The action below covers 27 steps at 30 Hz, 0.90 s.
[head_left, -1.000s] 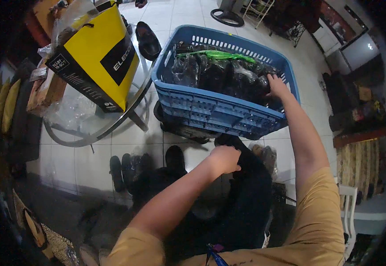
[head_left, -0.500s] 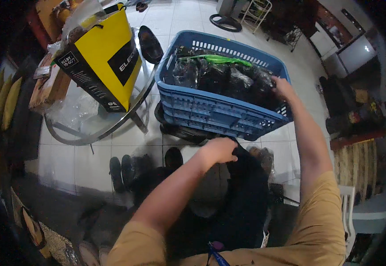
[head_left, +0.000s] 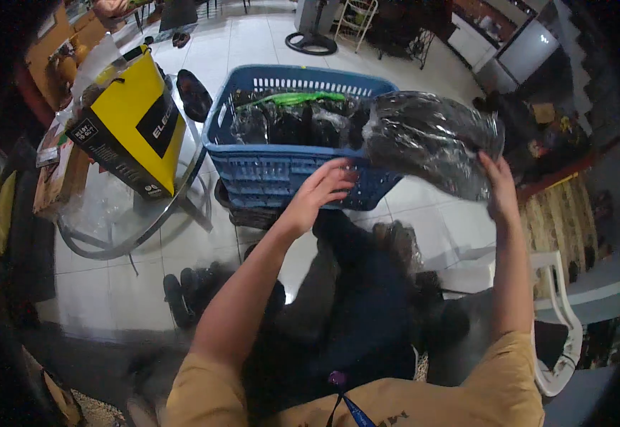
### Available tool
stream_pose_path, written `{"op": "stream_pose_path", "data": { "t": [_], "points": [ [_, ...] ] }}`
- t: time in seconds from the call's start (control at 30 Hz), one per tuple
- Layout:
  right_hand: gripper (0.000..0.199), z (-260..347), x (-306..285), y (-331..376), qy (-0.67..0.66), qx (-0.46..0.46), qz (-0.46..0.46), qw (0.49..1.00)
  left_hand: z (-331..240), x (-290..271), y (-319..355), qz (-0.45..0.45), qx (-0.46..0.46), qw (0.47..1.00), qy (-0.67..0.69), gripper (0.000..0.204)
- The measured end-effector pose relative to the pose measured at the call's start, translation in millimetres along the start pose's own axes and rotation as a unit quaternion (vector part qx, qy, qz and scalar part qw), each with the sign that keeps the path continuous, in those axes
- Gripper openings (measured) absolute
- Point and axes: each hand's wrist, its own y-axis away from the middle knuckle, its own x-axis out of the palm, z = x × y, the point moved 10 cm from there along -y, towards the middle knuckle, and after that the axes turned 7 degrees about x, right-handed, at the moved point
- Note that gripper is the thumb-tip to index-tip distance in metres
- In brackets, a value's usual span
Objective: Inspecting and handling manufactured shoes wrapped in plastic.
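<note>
A clear plastic bag with something dark inside (head_left: 434,139) is raised at the right end of a blue plastic basket (head_left: 274,174). My right hand (head_left: 498,183) grips the bag's right end, thumb on its near face. The dark contents cannot be made out. My left hand (head_left: 317,196) holds nothing; its fingers are spread in front of the basket's near side. Inside the basket stand several more dark plastic-wrapped packs (head_left: 288,122), with a bright green strip (head_left: 297,98) lying across them.
Left of the basket, a yellow and black paper bag (head_left: 142,124) stands on a glass-topped round table with a metal rim (head_left: 121,249). A dark shoe (head_left: 194,96) is by the table. A white plastic chair (head_left: 566,341) is at my right. Several shoes (head_left: 178,299) lie on the tiled floor.
My right hand has drawn the plastic-wrapped dark pack up out of the basket, toward the right. My left hand has risen closer to the basket and its fingers have spread. The view has shifted.
</note>
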Motion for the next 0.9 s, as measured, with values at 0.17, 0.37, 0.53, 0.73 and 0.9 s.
{"op": "stream_pose_path", "data": {
  "t": [0.17,0.37,0.53,0.73,0.9],
  "points": [
    [0.067,-130,39,110,-0.148,0.166,0.01,0.975,17,61,20,0.079,0.019,0.979,0.188,0.064],
    [0.069,-169,77,148,-0.295,0.145,0.088,0.94,27,58,30,-0.024,-0.01,0.984,0.178,0.049],
    [0.074,-200,76,150,-0.264,0.107,0.101,0.953,25,46,30,-0.049,-0.035,0.997,0.052,0.051],
    [0.084,-247,66,156,-0.405,0.286,0.012,0.868,32,85,34,0.062,0.022,0.998,-0.023,0.063],
    [0.079,-251,54,144,-0.426,0.24,-0.037,0.872,36,78,31,0.035,0.044,0.997,-0.06,0.062]
  ]
}}
